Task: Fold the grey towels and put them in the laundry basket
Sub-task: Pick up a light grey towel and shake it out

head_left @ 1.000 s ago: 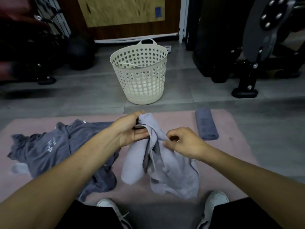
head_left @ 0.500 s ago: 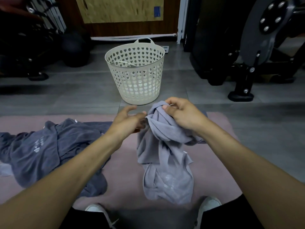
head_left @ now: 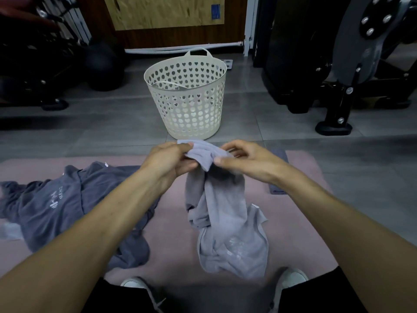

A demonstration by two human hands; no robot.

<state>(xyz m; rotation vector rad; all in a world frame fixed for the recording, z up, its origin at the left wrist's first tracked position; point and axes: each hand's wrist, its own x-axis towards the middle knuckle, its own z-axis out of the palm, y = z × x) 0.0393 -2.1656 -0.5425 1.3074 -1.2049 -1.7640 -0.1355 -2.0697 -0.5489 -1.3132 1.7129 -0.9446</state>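
Two hands: both hold up one light grey towel [head_left: 221,213] at its top, over the middle of the pink mat [head_left: 171,222].
Left hand [head_left: 171,161]: fingers and thumb pinch the towel's upper left corner, which sticks out just above the fingertips.
Right hand [head_left: 243,161]: thumb and forefinger pinch the same bunched top edge from the right; the other fingers are loosely curled behind. The two hands are close together, with only a short fold of cloth between them.
Light grey towel: it hangs twisted below the hands and its lower part lies crumpled on the mat at the near side, between two white shoes [head_left: 291,279].
Dark grey towel [head_left: 67,204]: unfolded and rumpled on the left part of the mat, under and left of the left forearm, apart from both hands; pale lettering shows on it.
Folded towel [head_left: 278,190]: a small dark grey bundle on the right of the mat, mostly hidden behind the right wrist.
Laundry basket [head_left: 189,109]: cream plastic with heart-shaped holes, upright on the grey tiled floor [head_left: 293,150], just beyond the far edge of the mat and straight past the hands. What lies inside cannot be told.
Surroundings: black exercise equipment [head_left: 352,75] stands at far right, and a dark ball [head_left: 102,66] at far left.
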